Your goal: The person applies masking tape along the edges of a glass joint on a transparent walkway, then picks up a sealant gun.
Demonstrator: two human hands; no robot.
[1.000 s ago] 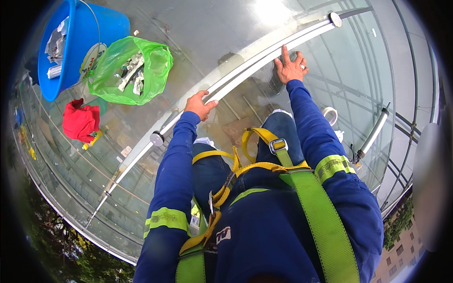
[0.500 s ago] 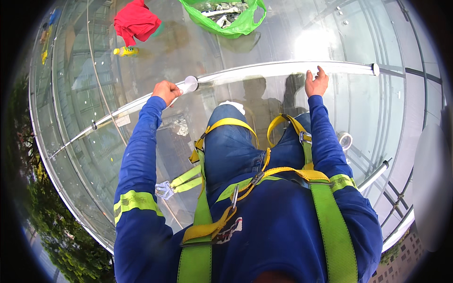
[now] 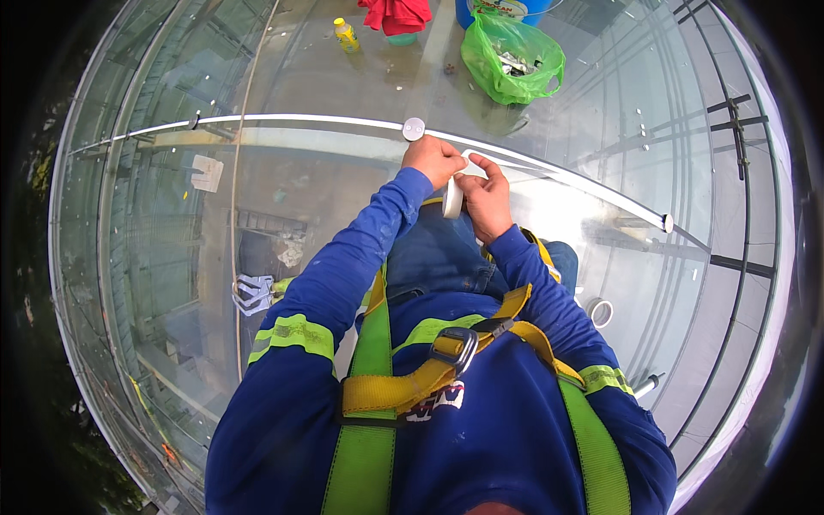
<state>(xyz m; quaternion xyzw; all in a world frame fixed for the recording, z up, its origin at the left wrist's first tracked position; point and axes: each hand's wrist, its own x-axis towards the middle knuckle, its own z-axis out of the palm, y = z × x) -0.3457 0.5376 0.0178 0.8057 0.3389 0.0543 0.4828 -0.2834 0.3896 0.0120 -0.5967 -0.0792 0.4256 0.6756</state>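
Observation:
My left hand (image 3: 434, 161) and my right hand (image 3: 487, 199) meet just over my knee, close to a white-edged joint in the glass. A roll of white tape (image 3: 452, 199) hangs edge-on between them. The fingers of my right hand are closed on the roll's upper part. With thumb and forefinger, my left hand pinches the tape at the top of the roll; the pinched bit is mostly hidden. Beside my left knuckles sits a round metal fitting (image 3: 414, 129) on the joint. A white strip (image 3: 566, 178) runs along the joint toward another round fitting (image 3: 667, 223).
A green plastic bag (image 3: 506, 81) of scraps stands ahead, near a blue bucket (image 3: 489, 10). A red cloth (image 3: 395, 15) and a yellow bottle (image 3: 346, 36) lie farther left. Another tape roll (image 3: 600, 312) rests at my right. A rope (image 3: 238, 172) crosses the glass on the left.
My hands were apart, the right one open above the strip and the left pinching something white by the round fitting. Now they are together at the tape roll, and the view has turned.

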